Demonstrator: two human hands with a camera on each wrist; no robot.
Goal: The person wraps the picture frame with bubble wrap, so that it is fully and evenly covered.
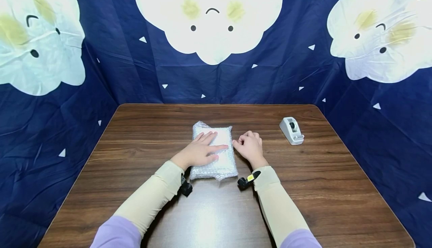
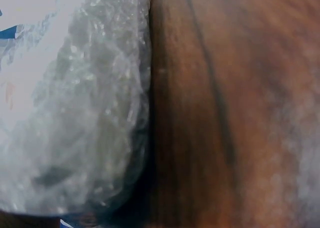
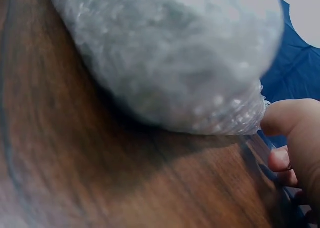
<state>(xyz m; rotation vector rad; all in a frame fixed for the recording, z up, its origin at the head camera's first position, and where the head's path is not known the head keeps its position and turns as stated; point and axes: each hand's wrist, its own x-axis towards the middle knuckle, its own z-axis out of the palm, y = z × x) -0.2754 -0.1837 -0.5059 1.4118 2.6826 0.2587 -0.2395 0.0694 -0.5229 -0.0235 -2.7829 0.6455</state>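
Note:
A flat white item in bubble wrap (image 1: pixel 222 161) lies on the wooden table, its wrap bunched at the far left corner. My left hand (image 1: pixel 202 150) rests spread on top of this package, palm down. Just right of the package is my right hand (image 1: pixel 249 146), fingers curled under and thumb (image 3: pixel 290 118) pointing at the wrap's edge. In the right wrist view, the thumb tip meets the wrap's end, and no wrap shows between thumb and fingers. The left wrist view shows the wrap's near side (image 2: pixel 95 108) up close; the left hand is out of that view.
A white tape dispenser (image 1: pixel 292 131) stands on the table (image 1: pixel 337 188) at the back right. Dark blue cloth (image 1: pixel 216 79) with cloud faces hangs behind the table and along both sides. Each wrist carries a small black camera.

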